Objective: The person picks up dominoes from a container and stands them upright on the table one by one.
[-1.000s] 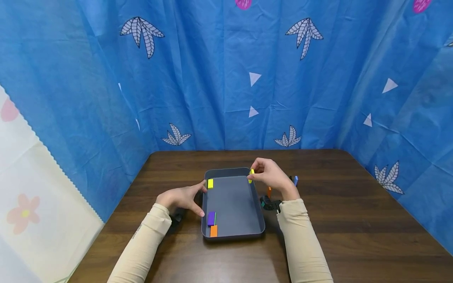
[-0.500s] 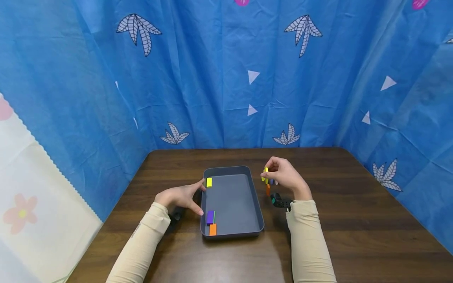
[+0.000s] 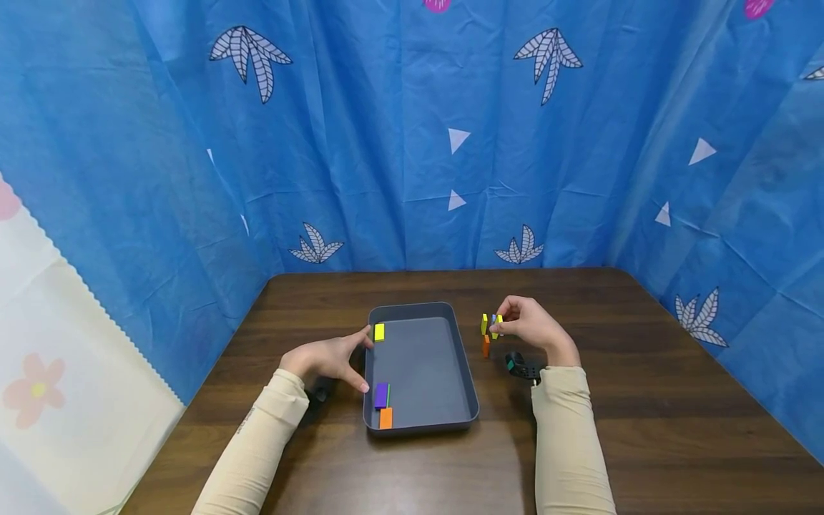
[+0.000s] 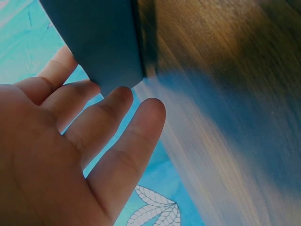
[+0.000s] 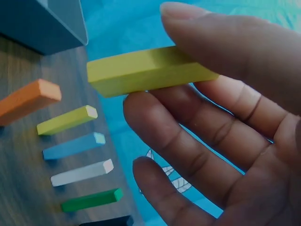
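My right hand (image 3: 533, 327) pinches a yellow block (image 5: 141, 70) between thumb and fingers, above the table to the right of the grey tray (image 3: 465, 365). Beside it on the table stand an orange block (image 3: 486, 347) and another yellow block (image 3: 484, 324). My left hand (image 3: 327, 357) rests with spread fingers along the tray's left side. In the left wrist view its fingers (image 4: 123, 155) are nearly straight against the tray's outer wall (image 4: 101, 42). Inside the tray, a yellow block (image 3: 379, 332) lies at the far left; purple (image 3: 382, 395) and orange (image 3: 385, 418) blocks lie near left.
The right wrist view shows a row on the table: blue (image 5: 73, 146), white (image 5: 82, 173), green (image 5: 91, 200) and partly visible black (image 5: 107, 221) blocks. A green edge shows beside the purple block. Blue curtains (image 3: 399, 143) hang behind the wooden table (image 3: 644, 400).
My right hand has moved from the tray's far right edge to the right, over the blocks on the table, holding a yellow block. The left hand has stayed at the tray.
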### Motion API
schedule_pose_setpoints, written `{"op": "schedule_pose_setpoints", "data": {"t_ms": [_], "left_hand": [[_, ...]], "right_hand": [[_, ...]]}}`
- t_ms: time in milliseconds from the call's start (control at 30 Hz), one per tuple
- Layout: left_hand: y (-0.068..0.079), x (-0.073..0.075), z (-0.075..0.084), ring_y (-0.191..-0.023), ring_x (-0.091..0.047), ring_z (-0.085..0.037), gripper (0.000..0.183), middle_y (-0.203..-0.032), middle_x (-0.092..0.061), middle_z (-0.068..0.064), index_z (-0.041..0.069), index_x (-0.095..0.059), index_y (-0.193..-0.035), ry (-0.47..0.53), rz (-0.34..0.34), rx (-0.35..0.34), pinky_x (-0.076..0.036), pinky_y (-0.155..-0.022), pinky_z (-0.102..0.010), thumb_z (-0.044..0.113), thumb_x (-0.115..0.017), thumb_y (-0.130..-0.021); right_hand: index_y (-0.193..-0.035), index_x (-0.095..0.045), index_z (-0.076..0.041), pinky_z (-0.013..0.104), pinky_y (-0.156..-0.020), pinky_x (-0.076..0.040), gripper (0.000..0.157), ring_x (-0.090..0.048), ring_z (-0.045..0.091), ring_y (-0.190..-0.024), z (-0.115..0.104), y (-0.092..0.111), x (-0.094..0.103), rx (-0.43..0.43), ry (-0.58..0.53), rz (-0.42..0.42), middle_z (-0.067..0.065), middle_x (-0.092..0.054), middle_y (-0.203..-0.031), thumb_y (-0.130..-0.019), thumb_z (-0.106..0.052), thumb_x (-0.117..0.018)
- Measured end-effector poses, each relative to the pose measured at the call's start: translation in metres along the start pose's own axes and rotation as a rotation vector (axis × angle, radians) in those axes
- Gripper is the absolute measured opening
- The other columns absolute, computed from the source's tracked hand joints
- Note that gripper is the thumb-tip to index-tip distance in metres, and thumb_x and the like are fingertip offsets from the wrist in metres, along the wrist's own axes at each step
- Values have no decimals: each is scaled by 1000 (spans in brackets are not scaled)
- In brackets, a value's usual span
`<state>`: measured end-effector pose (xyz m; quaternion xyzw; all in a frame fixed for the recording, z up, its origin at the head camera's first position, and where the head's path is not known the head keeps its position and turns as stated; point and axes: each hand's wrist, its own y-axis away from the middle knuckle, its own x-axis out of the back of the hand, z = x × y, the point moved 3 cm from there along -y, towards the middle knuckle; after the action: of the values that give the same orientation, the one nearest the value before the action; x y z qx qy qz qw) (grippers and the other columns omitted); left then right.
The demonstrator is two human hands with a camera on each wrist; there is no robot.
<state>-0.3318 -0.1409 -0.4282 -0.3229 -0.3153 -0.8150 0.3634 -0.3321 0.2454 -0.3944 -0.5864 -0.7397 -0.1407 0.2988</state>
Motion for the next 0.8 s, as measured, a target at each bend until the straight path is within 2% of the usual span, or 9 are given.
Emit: {"op": "schedule_pose_setpoints", "data": {"t_ms": [67,133,233,300,400,800], "left_hand": [[0,0,0,-147,-31,-28,128,-154,-42,-3,7,-4,-161,7,0,4,-25,-121,-57,40,-90,-73],[0,0,-1,-146,-31,-28,128,-154,-42,-3,8,-3,-161,13,-1,9,-25,-121,-58,41,-90,-72],[0,0,-1,-146,-31,-29,129,-154,-42,-3,8,-3,-161,13,-2,13,-24,-120,-59,41,-90,-72],[0,0,-1,-146,-31,-29,128,-154,-42,-2,8,-4,-161,6,-2,15,-24,-120,-59,42,-89,-72],[0,0,0,-147,-31,-29,128,-154,-43,-3,7,-4,-161,-3,-2,11,-24,-121,-59,42,-89,-73],[0,0,-1,-145,-32,-28,127,-154,-42,-3,7,-4,-161,20,-2,15,-26,-120,-58,40,-90,-73]], "right_hand": [[-92,-59,1,39,-77,-55,20,-60,22,-78,3,0,0,-2,10,-1,11,-64,-86,-89,-10,-75],[-92,-59,3,42,-77,-55,18,-58,21,-78,-5,4,1,-12,14,-2,12,-63,-86,-89,-6,-74],[-94,-59,5,39,-78,-54,17,-56,20,-79,-1,5,0,-24,19,-10,14,-63,-89,-90,-4,-72],[-95,-59,5,37,-78,-53,17,-56,21,-80,3,5,-1,-36,23,-16,14,-63,-90,-90,-4,-73],[-97,-60,2,31,-78,-52,19,-57,21,-82,21,-2,-5,-46,17,-25,11,-63,-91,-89,-8,-75],[-92,-58,1,31,-78,-50,19,-57,21,-82,40,-8,-18,-89,-13,-82,11,-64,-89,-88,-7,-76]]}}
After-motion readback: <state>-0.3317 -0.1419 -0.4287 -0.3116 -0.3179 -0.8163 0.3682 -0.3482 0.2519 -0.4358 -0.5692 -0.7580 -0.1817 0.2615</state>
